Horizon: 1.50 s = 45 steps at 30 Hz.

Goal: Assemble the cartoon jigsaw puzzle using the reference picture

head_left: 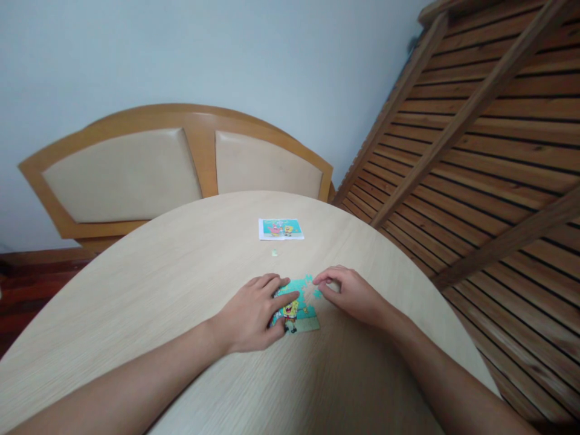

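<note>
A partly joined cartoon jigsaw puzzle, teal with a yellow figure, lies on the round pale wooden table. My left hand rests flat on the puzzle's left part, fingers stretched out and pressing it down. My right hand sits at the puzzle's upper right edge, fingers curled together in a pinch over a small teal piece. What lies inside the fingers is hidden.
A small reference picture card lies farther back on the table, with one tiny loose piece just in front of it. A wooden headboard with beige pads leans on the wall behind. A slatted wooden frame stands to the right.
</note>
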Tool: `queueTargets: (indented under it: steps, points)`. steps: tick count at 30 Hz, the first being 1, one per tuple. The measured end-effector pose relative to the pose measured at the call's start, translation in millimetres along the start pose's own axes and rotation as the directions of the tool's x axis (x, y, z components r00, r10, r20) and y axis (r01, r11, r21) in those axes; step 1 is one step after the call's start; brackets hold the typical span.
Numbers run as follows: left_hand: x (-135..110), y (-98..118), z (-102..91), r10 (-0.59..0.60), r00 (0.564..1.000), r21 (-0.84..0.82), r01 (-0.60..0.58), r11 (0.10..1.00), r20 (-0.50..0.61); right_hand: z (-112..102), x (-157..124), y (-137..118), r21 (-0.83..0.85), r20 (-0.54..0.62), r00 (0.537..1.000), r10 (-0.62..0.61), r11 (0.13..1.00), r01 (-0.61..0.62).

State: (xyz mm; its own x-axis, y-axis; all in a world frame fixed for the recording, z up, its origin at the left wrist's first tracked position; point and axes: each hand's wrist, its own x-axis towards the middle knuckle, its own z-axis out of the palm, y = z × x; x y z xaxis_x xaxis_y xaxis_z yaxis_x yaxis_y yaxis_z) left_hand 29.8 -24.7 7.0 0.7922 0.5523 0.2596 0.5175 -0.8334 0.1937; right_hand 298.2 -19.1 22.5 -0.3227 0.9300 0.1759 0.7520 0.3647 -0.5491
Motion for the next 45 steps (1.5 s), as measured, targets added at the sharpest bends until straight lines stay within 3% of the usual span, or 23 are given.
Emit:
queueTargets:
  steps: [5,10,16,21,26,35,41,45]
  points:
    - [0,-1,1.5,0.002,1.000,-0.003,-0.002,1.000,-0.003,-4,0,7,-0.041,-0.070,0.995,0.078,0.996,-0.081]
    - [-1,0,0.3,0.001,1.000,-0.016,-0.001,1.000,-0.012,-6,1,13,-0.085,-0.008,0.997,0.075,0.994,-0.075]
    - [0,2,-0.6,0.002,1.000,0.001,-0.002,1.000,-0.016,-10,-2,24,-0.065,-0.061,0.989,0.137,0.988,-0.141]
    - [0,0,0.9,0.004,1.000,-0.003,-0.004,1.000,-0.018,6,2,15,-0.071,-0.114,0.992,0.044,0.996,-0.052]
    - [0,0,1.7,0.002,1.000,-0.004,-0.002,1.000,-0.010,20,8,9,-0.131,-0.135,0.990,0.042,0.990,-0.060]
    - [1,1,-0.1,-0.003,1.000,-0.001,0.003,1.000,-0.018,18,15,20,-0.091,-0.111,0.993,0.045,0.994,-0.055]
    - [1,1,-1.3,-0.003,1.000,-0.007,0.003,1.000,-0.024,20,18,24,-0.024,-0.093,0.995,-0.021,1.000,0.019]
    - [0,0,0.5,-0.007,1.000,-0.012,0.007,1.000,-0.028,11,15,25,0.030,-0.055,0.996,-0.067,0.997,0.069]
